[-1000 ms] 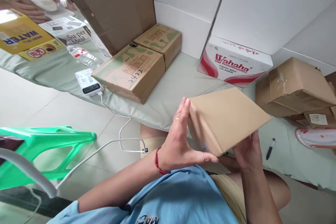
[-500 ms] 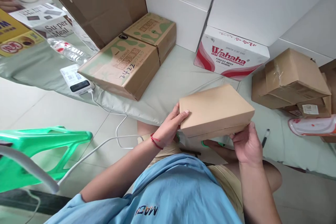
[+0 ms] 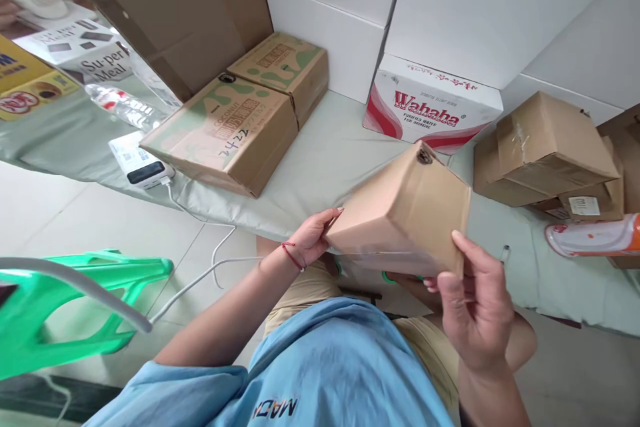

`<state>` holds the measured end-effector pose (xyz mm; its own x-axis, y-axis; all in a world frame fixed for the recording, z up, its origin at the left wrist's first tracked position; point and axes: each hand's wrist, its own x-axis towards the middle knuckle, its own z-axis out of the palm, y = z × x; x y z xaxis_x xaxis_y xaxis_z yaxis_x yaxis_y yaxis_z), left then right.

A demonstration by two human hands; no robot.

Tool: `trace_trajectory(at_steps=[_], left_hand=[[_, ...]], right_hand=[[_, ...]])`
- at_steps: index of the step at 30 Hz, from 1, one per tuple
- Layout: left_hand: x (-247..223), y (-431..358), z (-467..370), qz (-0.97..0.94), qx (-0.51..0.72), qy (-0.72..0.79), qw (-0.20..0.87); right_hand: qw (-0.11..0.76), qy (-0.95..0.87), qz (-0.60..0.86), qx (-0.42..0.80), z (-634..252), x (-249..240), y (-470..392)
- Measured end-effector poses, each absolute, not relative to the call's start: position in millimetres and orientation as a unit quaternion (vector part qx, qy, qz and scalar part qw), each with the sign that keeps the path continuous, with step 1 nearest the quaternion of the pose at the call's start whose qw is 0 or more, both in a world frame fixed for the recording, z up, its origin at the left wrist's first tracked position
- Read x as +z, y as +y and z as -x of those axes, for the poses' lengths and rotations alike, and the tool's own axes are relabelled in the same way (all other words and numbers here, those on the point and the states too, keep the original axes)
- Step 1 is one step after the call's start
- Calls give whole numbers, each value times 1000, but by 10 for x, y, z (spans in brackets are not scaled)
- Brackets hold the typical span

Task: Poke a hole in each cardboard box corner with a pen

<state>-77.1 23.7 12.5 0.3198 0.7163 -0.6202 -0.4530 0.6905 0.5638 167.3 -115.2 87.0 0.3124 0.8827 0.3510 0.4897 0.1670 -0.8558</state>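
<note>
A plain brown cardboard box (image 3: 373, 217) is held up in front of me, over the edge of the covered surface. It is tilted so that one end, with a dark round hole near its upper corner, shows on the right. My left hand (image 3: 315, 235), with a red string on the wrist, is closed on the box's left end; its fingertips are partly hidden. My right hand (image 3: 477, 297) grips the right edge, fingers on the end face and thumb low at the near corner.
Two printed cartons (image 3: 225, 130) lie at the left rear, beside a white power bank (image 3: 140, 163) with a cable. A Wahaha carton (image 3: 433, 107) stands against the wall. Stacked brown boxes (image 3: 550, 147) are on the right. A green stool (image 3: 100, 300) stands on the floor at left.
The box has been turned, so its right end with the hole now faces up. My right hand has shifted from beneath the corner to the right edge. My view has moved slightly.
</note>
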Motion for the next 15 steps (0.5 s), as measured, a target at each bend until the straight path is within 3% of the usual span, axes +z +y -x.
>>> trace_trajectory(at_steps=[8,12,15], left_hand=[[160,252,634,-186,441,409,777],[354,236,691,-278,512,369,724],[452,167,712,-389,534,349,665]], right_hand=[[558,-556,587,189,-1793,874,-1161],[653,-424,570,263,-1931,775,-1071],[674,-314,578,337,-2049,624,-1073]])
